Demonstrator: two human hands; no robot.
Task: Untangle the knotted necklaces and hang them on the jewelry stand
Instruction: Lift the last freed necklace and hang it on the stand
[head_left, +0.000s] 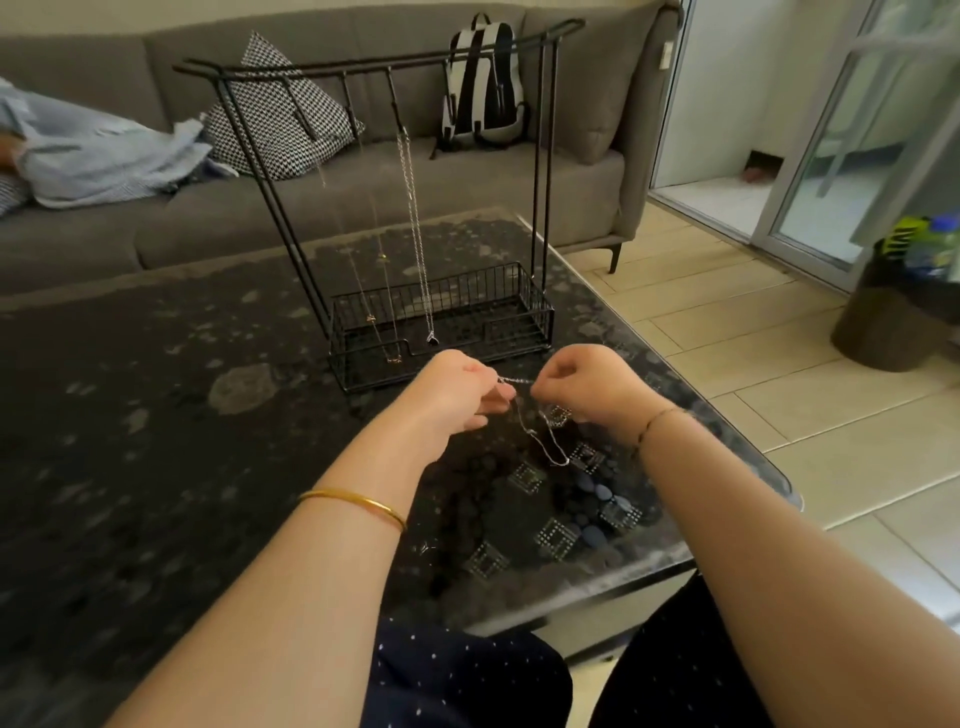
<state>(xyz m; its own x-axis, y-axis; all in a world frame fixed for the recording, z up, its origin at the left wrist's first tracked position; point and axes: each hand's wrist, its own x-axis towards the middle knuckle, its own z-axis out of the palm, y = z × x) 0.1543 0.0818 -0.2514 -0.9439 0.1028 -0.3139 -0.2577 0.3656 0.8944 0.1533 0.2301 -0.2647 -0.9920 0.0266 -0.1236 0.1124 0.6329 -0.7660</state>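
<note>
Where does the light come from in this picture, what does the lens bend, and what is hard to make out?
In the head view, daylight enters through the glass doors on the right; the wide lens bows the jewelry stand and the table edge; the hung chains are faint against the sofa, and the necklace pinched by the left hand and right hand looks soft.

Over a dark speckled bench (156, 415), the left hand (457, 389) and right hand (587, 387) pinch a thin silver necklace (540, 441) between them, a short stretch taut from hand to hand and a loop hanging below. Just beyond stands a black wire jewelry stand (441, 317) with a basket base; several chains (415, 218) hang from its top bar. A grey sofa (363, 208) behind carries a backpack (485, 83) and a patterned cushion (280, 109).
</note>
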